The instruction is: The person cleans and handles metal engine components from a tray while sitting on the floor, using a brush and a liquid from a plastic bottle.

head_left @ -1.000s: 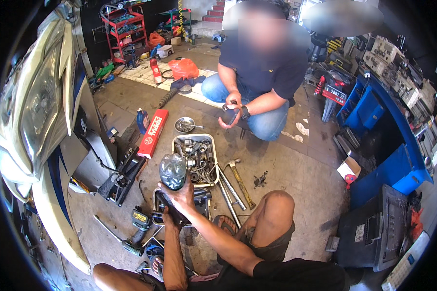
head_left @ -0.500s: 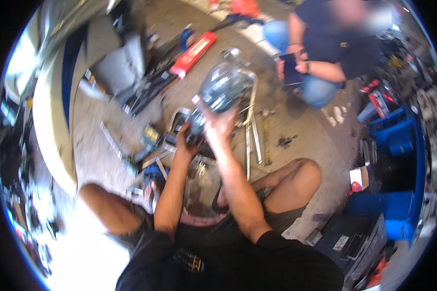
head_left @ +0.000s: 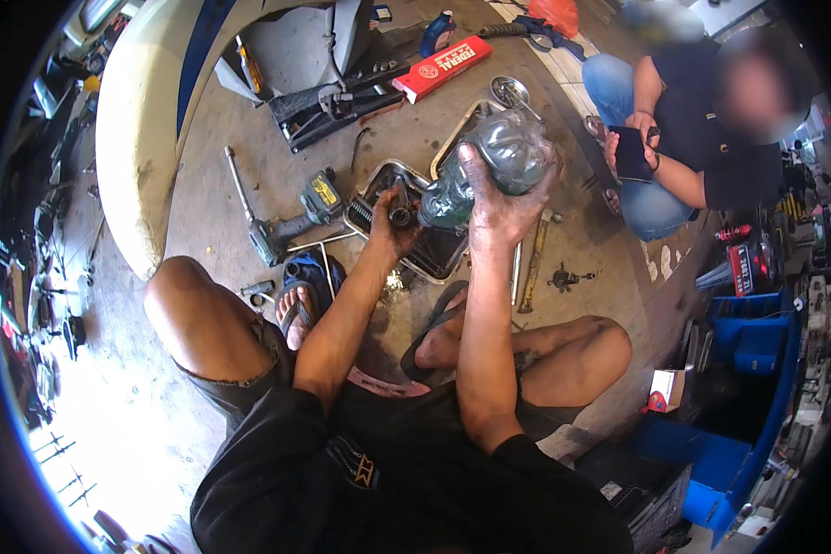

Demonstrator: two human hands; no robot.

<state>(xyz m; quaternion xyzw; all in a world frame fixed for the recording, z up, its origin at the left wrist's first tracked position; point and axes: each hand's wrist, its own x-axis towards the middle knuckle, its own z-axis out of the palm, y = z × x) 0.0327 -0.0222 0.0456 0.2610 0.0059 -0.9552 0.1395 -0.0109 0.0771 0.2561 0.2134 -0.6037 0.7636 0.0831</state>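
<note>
My right hand [head_left: 510, 205] is wrapped around a clear, greenish plastic bottle [head_left: 511, 148], with the thumb along its near side. The bottle lies tilted, base up to the right, its narrower end pointing down-left at my left hand [head_left: 393, 231]. In that left hand I grip a dark cylindrical part [head_left: 401, 217] with a round hollow end. Whether bottle and part touch is unclear. Both hands are above a metal tray [head_left: 390, 166] that contains a coil spring [head_left: 361, 210] and other dark parts, partly hidden by my left hand.
A cordless impact wrench [head_left: 291, 222] lies left of the tray, a hammer [head_left: 532, 277] to its right. Beyond are a red box [head_left: 441, 69] and a black metal frame [head_left: 328, 111]. A co-worker [head_left: 665, 138] squats at far right holding a phone. Blue bins [head_left: 711, 452] stand right.
The view has swung, so the scene sits farther right and sharper. The bottle now lies nearer level. My left hand shows the dark part's round end beside the bottle's narrow end.
</note>
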